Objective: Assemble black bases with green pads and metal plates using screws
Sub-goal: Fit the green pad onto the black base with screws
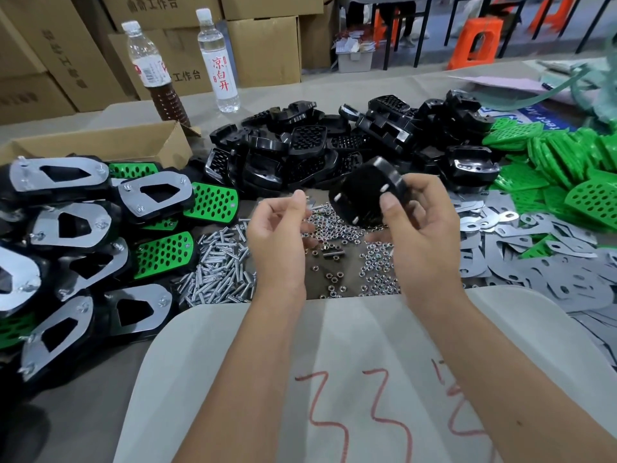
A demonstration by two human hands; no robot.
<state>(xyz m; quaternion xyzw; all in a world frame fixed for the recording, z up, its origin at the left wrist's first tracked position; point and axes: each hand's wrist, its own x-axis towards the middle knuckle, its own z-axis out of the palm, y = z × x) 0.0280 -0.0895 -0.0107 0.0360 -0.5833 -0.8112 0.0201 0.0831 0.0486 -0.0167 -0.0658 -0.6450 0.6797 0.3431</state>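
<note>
My right hand [419,222] grips a black base [365,195] tilted in the air above the table, thumb on its near edge. My left hand [278,228] hovers beside it with fingers curled; whether it pinches a small part near the fingertips is unclear. Below the hands lie a heap of screws [220,269] and scattered nuts [377,269]. A pile of loose black bases [334,148] sits behind. Green pads [561,162] are heaped at the right, with flat metal plates [541,262] in front of them.
Finished assemblies [66,235] with metal plates and green pads are stacked at the left. An open cardboard box [100,142] and two bottles [218,61] stand behind them. A white sheet [350,362] with red writing covers the near table edge.
</note>
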